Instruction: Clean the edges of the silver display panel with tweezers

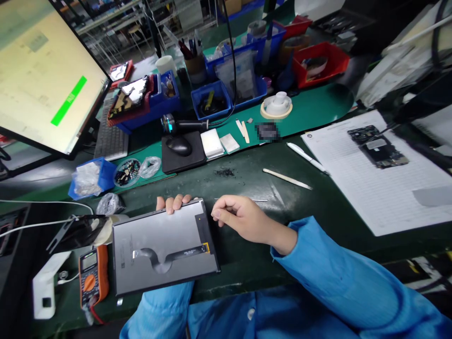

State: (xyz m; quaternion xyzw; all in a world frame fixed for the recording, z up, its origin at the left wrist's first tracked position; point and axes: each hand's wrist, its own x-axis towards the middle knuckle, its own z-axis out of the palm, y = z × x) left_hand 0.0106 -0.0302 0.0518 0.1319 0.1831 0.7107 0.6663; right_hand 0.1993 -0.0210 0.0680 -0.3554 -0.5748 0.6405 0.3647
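A flat display panel (158, 240) lies tilted on my left side, its grey back facing up. A dark flex cable (183, 254) curves across its lower half to the right edge. My left hand (173, 203) supports the panel from behind, with the fingertips bent over the far edge and the thumb hidden. Just off the panel's upper right corner, my right hand (243, 217) is closed with thumb and forefinger together; whether something small is between them, I cannot make out. A thin metal rod (260, 200) shows beyond that hand, partly hidden by it.
An orange multimeter (92, 273) and a white bracket (49, 285) stand left of the panel. Beyond are dark scraps (226, 172), a mouse (178, 146) and a barcode scanner (183, 125). A white stick (286, 179), a pen (307, 158) and a circuit board (383, 150) on paper lie right.
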